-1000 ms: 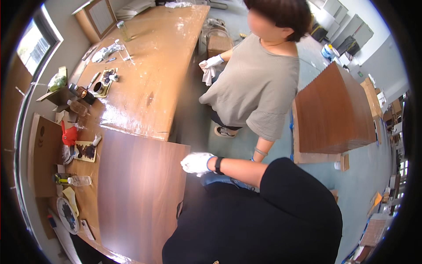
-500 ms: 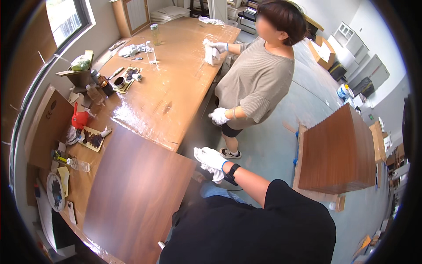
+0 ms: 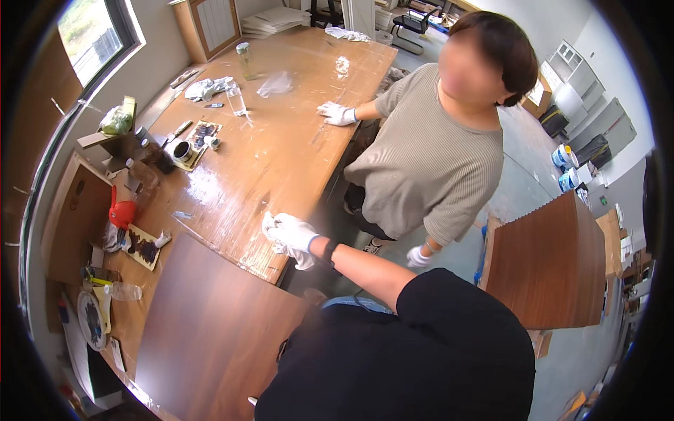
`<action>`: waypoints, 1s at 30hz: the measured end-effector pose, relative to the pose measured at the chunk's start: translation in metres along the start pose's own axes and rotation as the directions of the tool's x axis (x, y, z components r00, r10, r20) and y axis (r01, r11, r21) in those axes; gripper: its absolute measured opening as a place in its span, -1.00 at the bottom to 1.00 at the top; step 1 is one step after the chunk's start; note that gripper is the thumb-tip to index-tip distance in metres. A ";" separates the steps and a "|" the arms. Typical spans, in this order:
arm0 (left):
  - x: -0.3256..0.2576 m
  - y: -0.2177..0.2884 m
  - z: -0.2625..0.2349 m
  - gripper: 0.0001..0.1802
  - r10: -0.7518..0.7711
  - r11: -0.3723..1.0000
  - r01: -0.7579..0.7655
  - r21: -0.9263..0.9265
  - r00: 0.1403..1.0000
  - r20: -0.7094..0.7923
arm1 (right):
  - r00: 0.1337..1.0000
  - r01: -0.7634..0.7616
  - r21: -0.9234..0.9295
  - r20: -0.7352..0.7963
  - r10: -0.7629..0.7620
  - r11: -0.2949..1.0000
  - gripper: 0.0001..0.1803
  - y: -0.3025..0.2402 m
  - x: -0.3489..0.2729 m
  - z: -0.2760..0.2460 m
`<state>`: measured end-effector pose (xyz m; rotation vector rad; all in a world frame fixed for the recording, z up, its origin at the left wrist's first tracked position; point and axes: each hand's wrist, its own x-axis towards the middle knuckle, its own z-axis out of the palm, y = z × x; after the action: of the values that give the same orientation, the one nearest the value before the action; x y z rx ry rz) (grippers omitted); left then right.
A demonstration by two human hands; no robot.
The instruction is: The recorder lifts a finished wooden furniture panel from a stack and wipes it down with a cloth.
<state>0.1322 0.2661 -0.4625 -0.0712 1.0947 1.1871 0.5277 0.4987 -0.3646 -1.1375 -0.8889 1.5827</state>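
Item: my right hand, white-gloved, fingers curled shut around a crumpled white cloth that hangs below the palm. Hand and cloth rest at the near edge of the long glossy wooden table, the landmark for all entries below. A dark watch band sits on the wrist, bare forearm behind it, black sleeve after that. My left hand is out of view; I cannot tell its state.

Item: dark brown board, lying flat just short of the table's near end, beside my hand.

Item: co-worker in a grey ribbed top, standing at the table's right side. One gloved hand lies flat on the tabletop; the other hangs low, off the table.

Item: red funnel, at the table's left near corner, among small trays and bottles.

Item: clear bottle, upright, toward the table's far left.

Item: second brown panel, well apart from the table, on the floor to its right.
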 end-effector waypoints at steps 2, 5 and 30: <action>0.003 -0.002 0.008 -0.22 -0.006 1.000 0.006 -0.005 1.000 0.000 | 0.996 -0.051 0.142 0.084 0.039 0.989 -0.88 -0.018 0.010 0.003; 0.007 0.003 0.018 -0.22 -0.021 1.000 0.021 0.000 1.000 0.009 | 1.000 0.000 0.051 0.006 0.000 0.999 -0.86 -0.041 0.025 0.006; -0.085 -0.058 -0.114 -0.21 0.092 0.906 -0.212 -0.365 0.943 -0.320 | 0.965 0.115 -0.530 -0.143 -0.222 0.840 -0.68 -0.116 0.076 0.022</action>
<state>0.1073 0.1173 -0.4890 -0.4998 1.1179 1.5670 0.5312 0.6035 -0.2703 -1.5144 -1.2876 1.0804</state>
